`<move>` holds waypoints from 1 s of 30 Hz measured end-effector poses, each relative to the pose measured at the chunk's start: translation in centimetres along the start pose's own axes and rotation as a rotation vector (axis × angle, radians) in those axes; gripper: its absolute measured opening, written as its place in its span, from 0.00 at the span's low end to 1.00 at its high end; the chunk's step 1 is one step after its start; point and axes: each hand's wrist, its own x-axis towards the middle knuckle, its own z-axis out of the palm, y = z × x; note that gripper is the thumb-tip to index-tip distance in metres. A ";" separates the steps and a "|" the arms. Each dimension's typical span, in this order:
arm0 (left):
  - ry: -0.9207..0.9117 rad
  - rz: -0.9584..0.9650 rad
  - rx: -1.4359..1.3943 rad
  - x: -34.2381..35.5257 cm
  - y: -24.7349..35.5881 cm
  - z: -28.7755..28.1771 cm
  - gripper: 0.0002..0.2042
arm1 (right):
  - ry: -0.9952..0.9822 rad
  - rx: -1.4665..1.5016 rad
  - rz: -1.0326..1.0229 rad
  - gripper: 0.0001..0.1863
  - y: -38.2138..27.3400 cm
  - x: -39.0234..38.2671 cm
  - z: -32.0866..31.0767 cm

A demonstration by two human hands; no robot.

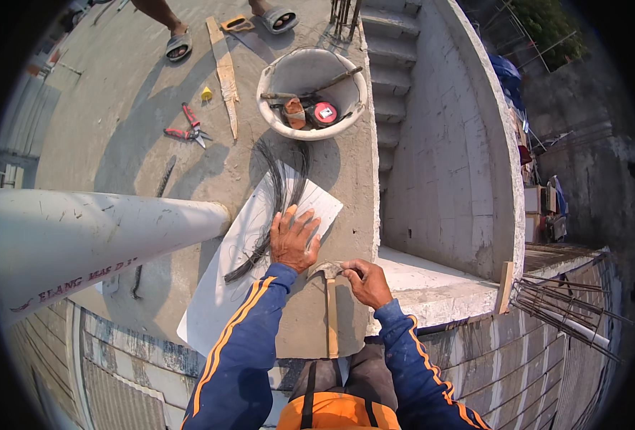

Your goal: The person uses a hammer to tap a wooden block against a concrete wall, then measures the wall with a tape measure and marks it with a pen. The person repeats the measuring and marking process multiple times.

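My left hand lies flat with fingers spread on a bundle of thin dark wire, which rests across a white sheet on the concrete. Just to its right is a hammer, its wooden handle pointing toward me. My right hand is closed, thumb and forefinger pinching the end of the hammer's metal head. Beyond the sheet stands a pale bucket holding a red round tool, an orange-brown piece and some long-handled tools.
A thick white pipe juts in from the left. Red-handled snips, a yellow cap, a wooden stake and a handsaw lie farther off, near another person's sandalled feet. The slab drops at a concrete stairwell right.
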 end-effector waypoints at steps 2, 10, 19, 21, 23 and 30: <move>0.033 0.107 0.009 -1.3 0.8 -0.5 0.21 | -0.081 -0.005 -0.071 0.09 -0.3 -1.0 -0.2; -0.163 -0.172 -0.425 -15.7 5.4 -2.8 0.12 | -0.338 -0.050 -0.202 0.07 0.5 -3.3 0.2; 0.020 -0.709 -0.323 -22.2 5.5 0.1 0.08 | 0.199 -0.392 -0.029 0.29 5.6 -7.3 8.9; 0.086 -0.739 -0.297 -22.6 5.5 1.2 0.06 | 0.165 -0.472 0.033 0.32 6.3 -8.5 10.0; 0.122 -0.690 -0.221 -22.9 5.6 2.0 0.05 | 0.167 -0.449 0.009 0.31 6.8 -9.3 10.5; 0.217 -0.634 -0.245 -23.9 5.6 3.4 0.04 | 0.257 -0.408 -0.098 0.20 8.1 -11.0 6.1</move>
